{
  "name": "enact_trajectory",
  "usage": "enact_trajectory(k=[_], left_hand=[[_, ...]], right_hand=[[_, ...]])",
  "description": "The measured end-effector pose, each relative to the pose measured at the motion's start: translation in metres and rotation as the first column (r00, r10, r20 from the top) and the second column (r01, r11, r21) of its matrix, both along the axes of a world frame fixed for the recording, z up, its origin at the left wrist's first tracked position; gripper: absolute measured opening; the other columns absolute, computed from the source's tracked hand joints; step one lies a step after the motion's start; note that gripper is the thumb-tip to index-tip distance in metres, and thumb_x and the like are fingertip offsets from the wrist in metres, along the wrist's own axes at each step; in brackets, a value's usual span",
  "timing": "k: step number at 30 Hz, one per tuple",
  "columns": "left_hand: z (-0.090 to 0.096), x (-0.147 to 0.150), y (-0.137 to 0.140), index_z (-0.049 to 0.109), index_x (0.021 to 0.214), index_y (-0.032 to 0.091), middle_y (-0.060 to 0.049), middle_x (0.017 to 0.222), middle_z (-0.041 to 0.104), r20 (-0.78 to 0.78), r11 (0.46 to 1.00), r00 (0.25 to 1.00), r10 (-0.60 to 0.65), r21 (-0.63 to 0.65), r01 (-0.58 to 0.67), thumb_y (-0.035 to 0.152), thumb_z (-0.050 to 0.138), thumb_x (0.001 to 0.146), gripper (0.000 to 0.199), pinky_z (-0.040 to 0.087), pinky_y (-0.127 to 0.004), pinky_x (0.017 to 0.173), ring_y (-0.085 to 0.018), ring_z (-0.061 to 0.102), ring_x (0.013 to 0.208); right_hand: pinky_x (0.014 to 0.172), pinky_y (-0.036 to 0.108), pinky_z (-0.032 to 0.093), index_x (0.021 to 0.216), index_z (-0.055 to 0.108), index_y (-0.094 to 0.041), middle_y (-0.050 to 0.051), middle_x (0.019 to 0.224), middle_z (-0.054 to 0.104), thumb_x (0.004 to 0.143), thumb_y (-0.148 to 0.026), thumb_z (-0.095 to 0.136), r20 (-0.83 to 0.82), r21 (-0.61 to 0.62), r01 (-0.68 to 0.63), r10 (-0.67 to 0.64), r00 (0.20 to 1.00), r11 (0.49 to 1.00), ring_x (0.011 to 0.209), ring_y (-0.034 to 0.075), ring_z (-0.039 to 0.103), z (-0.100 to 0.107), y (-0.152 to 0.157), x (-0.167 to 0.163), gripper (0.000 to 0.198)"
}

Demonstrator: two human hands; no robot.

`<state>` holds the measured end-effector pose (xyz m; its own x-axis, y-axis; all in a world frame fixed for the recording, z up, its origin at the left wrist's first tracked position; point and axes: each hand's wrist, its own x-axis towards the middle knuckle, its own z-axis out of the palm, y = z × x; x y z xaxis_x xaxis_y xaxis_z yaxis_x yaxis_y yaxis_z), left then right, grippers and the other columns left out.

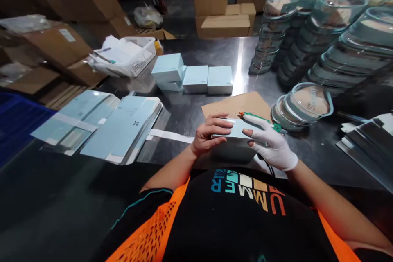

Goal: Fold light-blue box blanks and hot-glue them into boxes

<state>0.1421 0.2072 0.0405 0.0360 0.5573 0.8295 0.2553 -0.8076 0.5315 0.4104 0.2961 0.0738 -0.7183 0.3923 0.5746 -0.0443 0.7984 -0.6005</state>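
A small light-blue carton [238, 127] is held between my two hands near the table's front edge. My bare left hand [211, 131] grips its left end, fingers over the top and thumb at the near side. At its right end is my right hand [273, 145], in a white glove with some fingertips bare, closed on the carton. A green tool with an orange tip [259, 118] shows just behind the gloved fingers; whether it is held or lies there, I cannot tell. Under and behind the carton is a brown cardboard sheet [245, 100].
Light-blue boxes [196, 77] stand at the back of the dark metal table, beside a white basket [139, 59] of papers. Flat blue cartons [121, 125] are stacked left. Stacked glass containers [334, 37] fill the right; a few more [310, 102] sit near my right hand.
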Motion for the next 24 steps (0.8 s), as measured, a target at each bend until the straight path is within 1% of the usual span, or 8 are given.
enact_trajectory(k=[5, 6, 9, 11, 15, 19, 22, 24], left_hand=[[-0.009, 0.004, 0.003, 0.083, 0.122, 0.034, -0.008, 0.120, 0.084, 0.032, 1.000, 0.999, 0.017, -0.024, -0.016, 0.043, 0.080, 0.099, 0.025, 0.056, -0.057, 0.115, -0.032, 0.070, 0.136], [-0.014, 0.005, 0.004, 0.079, 0.130, 0.034, -0.010, 0.130, 0.081, 0.069, 0.998, 0.997, 0.038, -0.061, -0.034, 0.051, 0.082, 0.096, 0.038, 0.054, -0.058, 0.118, -0.033, 0.067, 0.141], [-0.035, 0.003, -0.004, 0.050, 0.162, 0.032, -0.019, 0.164, 0.057, 0.177, 0.963, 0.975, 0.138, -0.254, -0.090, 0.083, 0.086, 0.073, 0.108, 0.049, -0.061, 0.124, -0.040, 0.054, 0.155], [-0.052, 0.001, -0.018, 0.040, 0.167, 0.028, -0.024, 0.165, 0.054, 0.108, 0.878, 0.980, 0.166, -0.468, -0.097, 0.085, 0.093, 0.060, 0.132, 0.051, -0.063, 0.122, -0.044, 0.056, 0.152], [-0.070, -0.001, -0.049, 0.067, 0.144, 0.026, -0.020, 0.132, 0.076, -0.076, 0.653, 0.975, 0.210, -0.731, -0.198, 0.064, 0.104, 0.058, 0.102, 0.062, -0.064, 0.105, -0.045, 0.074, 0.124], [-0.045, -0.014, -0.035, 0.079, 0.125, 0.028, -0.015, 0.117, 0.082, 0.179, 0.619, 0.906, 0.384, -0.778, -0.108, 0.054, 0.106, 0.053, 0.081, 0.065, -0.051, 0.090, -0.038, 0.078, 0.108], [-0.012, -0.046, 0.013, 0.081, 0.110, 0.022, -0.013, 0.112, 0.083, 0.324, 0.620, 0.773, 0.545, -0.777, -0.111, 0.056, 0.107, 0.049, 0.075, 0.064, -0.043, 0.089, -0.034, 0.078, 0.106], [0.008, -0.077, 0.055, 0.079, 0.102, 0.018, -0.011, 0.097, 0.081, 0.348, 0.589, 0.706, 0.616, -0.799, -0.120, 0.062, 0.103, 0.057, 0.067, 0.063, -0.038, 0.075, -0.031, 0.077, 0.093]], right_hand=[[0.124, 0.054, 0.054, 0.143, 0.073, -0.037, 0.009, 0.162, 0.062, 0.104, -0.017, 0.068, -0.023, 0.060, -0.015, 0.016, 1.000, 0.998, 0.149, 0.028, 0.062, -0.004, 0.002, -0.002, 0.044], [0.125, 0.055, 0.052, 0.149, 0.069, -0.038, 0.009, 0.167, 0.058, 0.104, -0.018, 0.068, -0.029, 0.052, 0.003, -0.002, 1.000, 0.999, 0.152, 0.028, 0.060, -0.008, 0.001, -0.002, 0.049], [0.128, 0.056, 0.050, 0.173, 0.037, -0.037, 0.012, 0.179, 0.042, 0.099, -0.034, 0.076, -0.017, -0.056, 0.122, -0.123, 0.992, 0.991, 0.158, 0.032, 0.053, -0.023, -0.005, 0.001, 0.084], [0.123, 0.056, 0.054, 0.178, 0.024, -0.030, 0.017, 0.175, 0.047, 0.091, -0.049, 0.083, 0.052, -0.206, 0.226, -0.220, 0.974, 0.952, 0.155, 0.036, 0.056, -0.033, -0.009, 0.003, 0.106], [0.116, 0.059, 0.059, 0.165, 0.046, -0.022, 0.020, 0.151, 0.068, 0.084, -0.062, 0.081, 0.219, -0.478, 0.356, -0.283, 0.934, 0.803, 0.138, 0.041, 0.069, -0.046, -0.010, 0.003, 0.097], [0.121, 0.067, 0.053, 0.157, 0.052, -0.022, 0.022, 0.148, 0.069, 0.083, -0.068, 0.078, 0.187, -0.588, 0.357, -0.307, 0.933, 0.726, 0.137, 0.043, 0.068, -0.056, -0.004, -0.004, 0.092], [0.115, 0.064, 0.058, 0.156, 0.051, -0.025, 0.024, 0.152, 0.065, 0.077, -0.066, 0.083, 0.164, -0.687, 0.295, -0.254, 0.953, 0.664, 0.131, 0.042, 0.072, -0.068, -0.005, -0.009, 0.095], [0.111, 0.062, 0.061, 0.148, 0.059, -0.026, 0.022, 0.145, 0.070, 0.077, -0.064, 0.084, 0.162, -0.748, 0.229, -0.162, 0.973, 0.623, 0.124, 0.040, 0.075, -0.077, -0.012, -0.010, 0.085]])
